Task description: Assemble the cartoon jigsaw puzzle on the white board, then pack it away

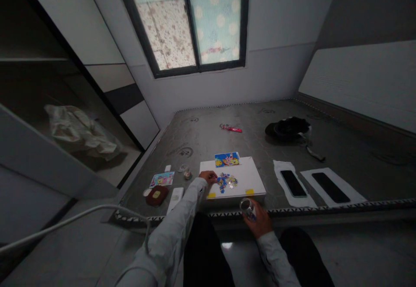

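On a grey stitched mattress [201,135], a flat white rectangular board [250,174] carries a loose heap of small blue-and-yellow jigsaw pieces [226,182]. The left hand [207,177] reaches it from seven o'clock, its curled fingers [212,176] at the heap's edge; whether they pinch a piece is too small to tell. At five o'clock, the right hand [258,222] wraps its fingers [260,211] around a clear cylindrical glass jar [247,209]. A glossy cartoon picture card [226,159] lies at twelve o'clock.

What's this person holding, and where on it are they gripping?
The right hand grips a small clear jar around its body. Whether the left hand holds any puzzle pieces cannot be told.
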Demonstrator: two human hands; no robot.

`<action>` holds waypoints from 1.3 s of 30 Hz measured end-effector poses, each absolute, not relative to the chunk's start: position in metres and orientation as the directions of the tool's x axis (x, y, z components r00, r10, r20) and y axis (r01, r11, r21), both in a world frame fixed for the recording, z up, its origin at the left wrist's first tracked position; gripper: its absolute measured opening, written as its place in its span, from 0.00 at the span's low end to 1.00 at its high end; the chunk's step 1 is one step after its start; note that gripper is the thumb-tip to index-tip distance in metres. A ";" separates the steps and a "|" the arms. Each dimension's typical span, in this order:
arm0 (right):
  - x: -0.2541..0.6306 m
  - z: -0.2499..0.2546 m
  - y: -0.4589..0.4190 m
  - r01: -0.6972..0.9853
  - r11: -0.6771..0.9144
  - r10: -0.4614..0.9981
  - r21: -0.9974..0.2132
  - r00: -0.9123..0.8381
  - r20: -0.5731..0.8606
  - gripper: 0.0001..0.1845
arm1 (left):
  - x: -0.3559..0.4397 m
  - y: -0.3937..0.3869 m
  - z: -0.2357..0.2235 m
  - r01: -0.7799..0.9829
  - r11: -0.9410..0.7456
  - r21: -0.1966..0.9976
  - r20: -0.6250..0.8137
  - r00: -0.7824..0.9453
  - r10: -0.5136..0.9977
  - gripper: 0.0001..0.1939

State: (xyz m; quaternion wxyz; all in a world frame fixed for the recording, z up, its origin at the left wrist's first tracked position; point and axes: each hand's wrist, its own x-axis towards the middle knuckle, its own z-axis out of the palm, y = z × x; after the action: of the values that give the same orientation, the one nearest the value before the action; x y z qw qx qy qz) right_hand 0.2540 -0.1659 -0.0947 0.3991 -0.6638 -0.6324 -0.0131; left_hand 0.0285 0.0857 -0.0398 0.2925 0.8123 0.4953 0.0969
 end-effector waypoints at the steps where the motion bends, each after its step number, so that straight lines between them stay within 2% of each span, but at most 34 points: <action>1: 0.253 -0.095 -0.166 0.850 0.116 0.827 -0.514 0.204 0.524 0.26 | 0.028 0.085 -0.041 0.746 -0.322 0.583 -0.131 0.477 0.869 0.13; 9: 0.251 -0.096 -0.165 0.845 0.106 0.830 -0.524 0.215 0.515 0.26 | 0.028 0.078 -0.041 0.706 -0.249 0.663 -0.117 0.426 0.897 0.12; 17: 0.253 -0.097 -0.165 0.834 0.114 0.840 -0.539 0.208 0.500 0.26 | 0.024 0.077 -0.045 0.694 -0.241 0.678 -0.111 0.420 0.901 0.26; 28: 0.255 -0.102 -0.164 0.839 0.130 0.852 -0.528 0.177 0.492 0.26 | 0.022 0.078 -0.048 0.749 -0.252 0.613 -0.141 0.418 0.898 0.15; 39: 0.248 -0.099 -0.165 0.817 0.122 0.862 -0.563 0.194 0.468 0.25 | 0.030 0.064 -0.046 0.756 -0.292 0.585 -0.058 0.398 0.915 0.20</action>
State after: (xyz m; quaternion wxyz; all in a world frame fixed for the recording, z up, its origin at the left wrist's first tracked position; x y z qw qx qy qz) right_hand 0.2476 -0.1653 -0.0989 0.3983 -0.6619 -0.6344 0.0281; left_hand 0.0299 0.0641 -0.0463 0.2727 0.7904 0.5287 0.1459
